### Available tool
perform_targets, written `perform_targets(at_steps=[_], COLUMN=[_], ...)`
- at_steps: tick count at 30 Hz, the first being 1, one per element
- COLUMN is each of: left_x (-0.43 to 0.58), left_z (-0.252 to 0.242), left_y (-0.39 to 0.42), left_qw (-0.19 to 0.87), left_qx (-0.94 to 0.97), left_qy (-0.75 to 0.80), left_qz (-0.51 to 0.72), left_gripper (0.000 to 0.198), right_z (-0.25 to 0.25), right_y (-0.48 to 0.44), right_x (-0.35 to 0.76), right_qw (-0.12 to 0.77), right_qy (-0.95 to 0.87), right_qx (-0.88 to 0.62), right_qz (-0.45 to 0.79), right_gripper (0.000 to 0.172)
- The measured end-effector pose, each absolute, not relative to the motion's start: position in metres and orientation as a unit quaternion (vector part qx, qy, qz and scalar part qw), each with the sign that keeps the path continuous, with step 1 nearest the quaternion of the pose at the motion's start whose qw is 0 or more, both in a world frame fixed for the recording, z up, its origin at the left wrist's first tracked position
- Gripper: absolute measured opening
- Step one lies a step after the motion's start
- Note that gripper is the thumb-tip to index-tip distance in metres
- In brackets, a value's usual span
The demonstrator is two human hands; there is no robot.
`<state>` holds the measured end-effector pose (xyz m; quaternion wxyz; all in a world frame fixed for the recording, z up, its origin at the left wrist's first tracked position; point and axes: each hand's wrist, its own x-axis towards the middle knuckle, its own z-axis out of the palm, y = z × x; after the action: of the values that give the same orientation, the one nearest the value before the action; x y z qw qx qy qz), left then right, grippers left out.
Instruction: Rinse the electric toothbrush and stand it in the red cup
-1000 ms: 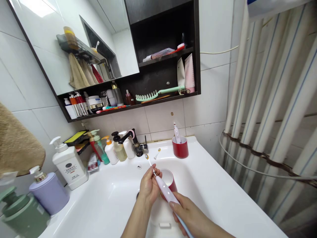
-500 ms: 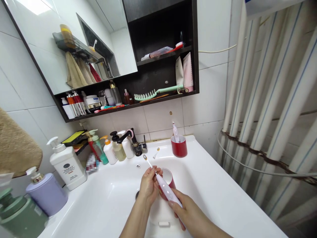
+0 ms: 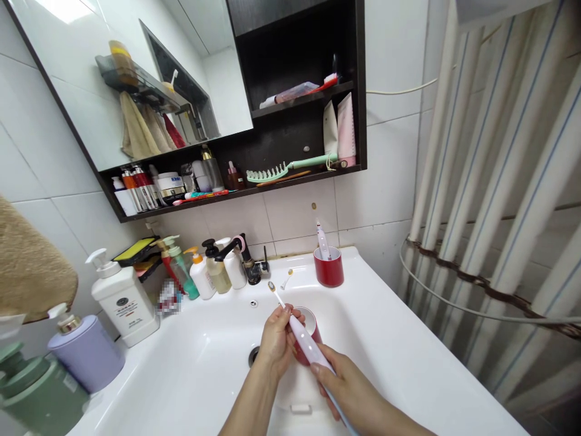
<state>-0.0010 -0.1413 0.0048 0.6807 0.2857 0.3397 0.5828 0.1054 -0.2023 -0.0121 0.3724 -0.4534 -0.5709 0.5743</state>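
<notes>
**Steadying a white-and-pink plastic electric toothbrush point(image 3: 307, 344) over a white ceramic washbasin point(image 3: 204, 363)**

Gripping the thick lower handle in the right hand point(image 3: 354, 393), fingers wrapped shut around it, close to the front edge of the washbasin. Pinching the thin neck, just below the bristled head point(image 3: 271, 286), between the fingertips point(image 3: 280, 315) of the left hand point(image 3: 275, 342), pressed together on the stem. Held on a slant above the bowl, with the long axis from the right hand at the front up and away leftward, bristles toward the back edge and the black metal tap point(image 3: 242, 251). Left hand nearer the head, right hand nearer the butt. Just behind the handle, touching or nearly touching the left palm, a round red plastic cup point(image 3: 315, 332), mouth up, over the middle of the bowl; impossible to tell whether cradled or standing free. At the back right corner of the rim, a second red cup point(image 3: 329, 275) with another white brush point(image 3: 323, 239) upright inside; on the back edge between that cup and the tap, a loose white brush head point(image 3: 285, 280). Along the back left corner, pump bottles in a row, a square white one point(image 3: 122, 303) and a lavender one point(image 3: 86, 354) nearest. Above, a dark open shelf point(image 3: 236, 194) with a mint-green comb point(image 3: 272, 174); at the right, a striped curtain point(image 3: 499, 181).
</notes>
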Motion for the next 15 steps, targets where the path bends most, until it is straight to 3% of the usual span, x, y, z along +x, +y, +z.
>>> perform_targets(at_steps=[6, 15], left_x=[-0.001, -0.002], left_z=[0.006, 0.007], left_y=[-0.142, -0.142], left_qw=[0.677, 0.703], left_qx=[0.292, 0.287], left_qy=[0.36, 0.313], left_qz=[0.572, 0.571], left_gripper=[0.011, 0.012], right_z=[-0.016, -0.003], right_y=[-0.201, -0.206], right_x=[0.105, 0.106], right_qw=[0.393, 0.368], right_qy=[-0.573, -0.474], right_qx=[-0.458, -0.357], right_qz=[0.554, 0.716], right_gripper=[0.029, 0.029])
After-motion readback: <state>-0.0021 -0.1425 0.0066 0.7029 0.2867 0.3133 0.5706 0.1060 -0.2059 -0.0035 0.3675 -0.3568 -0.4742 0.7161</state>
